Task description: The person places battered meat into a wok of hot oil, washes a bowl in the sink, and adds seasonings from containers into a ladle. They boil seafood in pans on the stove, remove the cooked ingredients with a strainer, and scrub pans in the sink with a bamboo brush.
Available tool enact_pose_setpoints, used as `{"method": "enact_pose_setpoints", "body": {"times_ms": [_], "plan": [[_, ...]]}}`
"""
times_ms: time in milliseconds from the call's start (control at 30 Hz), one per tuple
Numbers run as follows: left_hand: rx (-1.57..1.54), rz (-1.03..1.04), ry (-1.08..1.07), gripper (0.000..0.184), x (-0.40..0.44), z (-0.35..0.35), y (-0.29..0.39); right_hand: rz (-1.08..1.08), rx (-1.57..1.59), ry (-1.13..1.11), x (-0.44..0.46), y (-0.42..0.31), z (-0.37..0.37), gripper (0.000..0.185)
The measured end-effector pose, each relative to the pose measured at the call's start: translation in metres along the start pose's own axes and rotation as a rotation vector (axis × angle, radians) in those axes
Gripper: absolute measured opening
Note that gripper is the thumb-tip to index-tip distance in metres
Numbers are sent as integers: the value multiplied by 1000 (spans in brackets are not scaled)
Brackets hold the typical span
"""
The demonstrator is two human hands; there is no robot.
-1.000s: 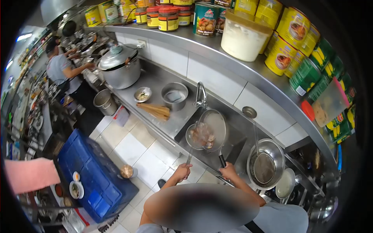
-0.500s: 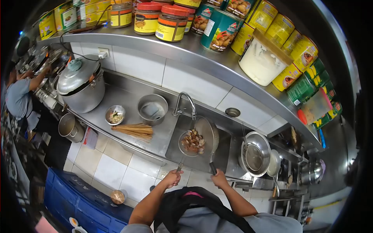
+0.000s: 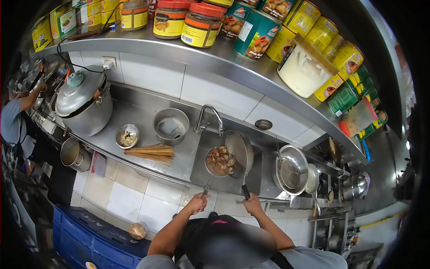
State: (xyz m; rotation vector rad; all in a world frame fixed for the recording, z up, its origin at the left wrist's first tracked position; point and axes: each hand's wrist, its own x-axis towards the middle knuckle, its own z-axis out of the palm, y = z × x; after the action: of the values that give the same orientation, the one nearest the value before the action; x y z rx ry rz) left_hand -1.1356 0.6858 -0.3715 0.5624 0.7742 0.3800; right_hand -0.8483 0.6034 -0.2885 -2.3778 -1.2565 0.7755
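Note:
My left hand is closed around the handle of a round strainer, held over the sink. Brown and pale pieces that look like clams fill the strainer. In my right hand is the black handle of a metal pan. The pan is tipped on its side, its mouth facing left toward the strainer, with their rims close together or overlapping. Whether they touch, I cannot tell. The tap curves over the sink just behind the pan.
Left on the counter are a pot, a bowl of chopped food, a bamboo brush and a lidded stockpot. A steel basin stands right. Above runs a shelf of cans and jars. A co-worker is at far left.
The clam-like pieces have spread out and fill more of the strainer. The pan stays tipped beside it, and both hands keep their grips. The whole view has shifted slightly.

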Motion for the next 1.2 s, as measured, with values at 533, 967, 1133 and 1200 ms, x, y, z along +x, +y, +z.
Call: {"method": "enact_pose_setpoints", "body": {"times_ms": [533, 967, 1133, 1200], "plan": [[-105, -12, -35, 29, 0, 10, -6, -30, -147, 63, -19, -18, -27, 27], [-165, 28, -22, 30, -3, -3, -9, -173, -138, 144, -8, -13, -33, 23], [-163, 34, -37, 29, -11, -5, -9, -135, -102, 126, -14, -12, -46, 25], [-162, 39, -47, 29, -14, -4, -7, -251, -198, 168, -13, -1, -52, 24]]}}
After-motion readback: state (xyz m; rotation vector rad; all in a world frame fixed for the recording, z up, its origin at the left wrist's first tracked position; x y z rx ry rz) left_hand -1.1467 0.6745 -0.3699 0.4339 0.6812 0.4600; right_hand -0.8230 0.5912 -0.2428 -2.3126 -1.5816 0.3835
